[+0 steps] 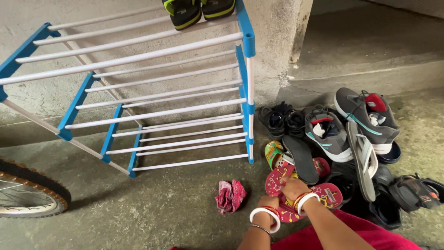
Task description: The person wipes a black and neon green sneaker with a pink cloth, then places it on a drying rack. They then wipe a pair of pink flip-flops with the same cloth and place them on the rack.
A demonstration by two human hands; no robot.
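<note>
Both hands are down on a pair of pink flip-flops (300, 196) on the grey floor (152, 213). From the head camera, the right hand (292, 186) has its fingers curled over the top one, gripping it. The left hand (268, 203) lies on the near edge of the pink pair – I cannot tell if it is gripping or just touching. Both wrists have white and red bangles.

Just behind the pink pair is a heap of shoes – a black sandal sole (300, 158), a colourful little slipper (274, 153), two grey sneakers (347, 125) and some dark sandals (414, 192). A pink cloth (230, 196) sits crumpled on the floor, just left of the hands.

Farther back stands a blue and white shoe rack (152, 99) by the wall. One black and yellow-green pair (199, 10) sits on its top shelf. A bike wheel (27, 190) peeks in at the left edge
</note>
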